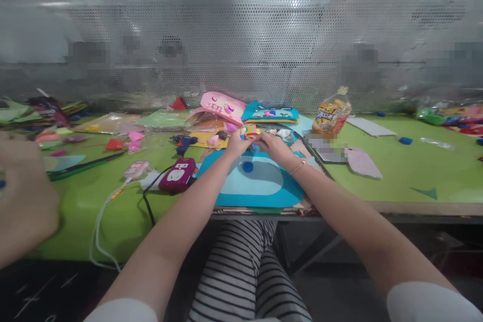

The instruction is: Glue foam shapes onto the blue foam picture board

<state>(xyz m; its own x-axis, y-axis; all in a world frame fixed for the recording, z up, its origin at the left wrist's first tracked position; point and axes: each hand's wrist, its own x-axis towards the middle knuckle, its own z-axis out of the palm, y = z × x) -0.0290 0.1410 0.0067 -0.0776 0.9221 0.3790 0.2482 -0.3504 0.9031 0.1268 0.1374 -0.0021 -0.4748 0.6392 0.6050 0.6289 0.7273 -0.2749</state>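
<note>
Above the blue felt sheet (264, 186) on the green tabletop (396, 171), I see my left hand (237, 144) and right hand (274, 147), each grip pinched on small colourful felt scraps (252, 133).

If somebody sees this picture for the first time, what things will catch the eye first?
First, the two bare hands, left hand and right hand, meeting over a blue foam sheet at the centre of the green table, with small colourful pieces between the fingers. Next, the perforated metal screen behind, and the yellow bottle to the right.

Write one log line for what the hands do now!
left hand: pinching small colourful piece | right hand: touching it | below: blue felt sheet
</note>
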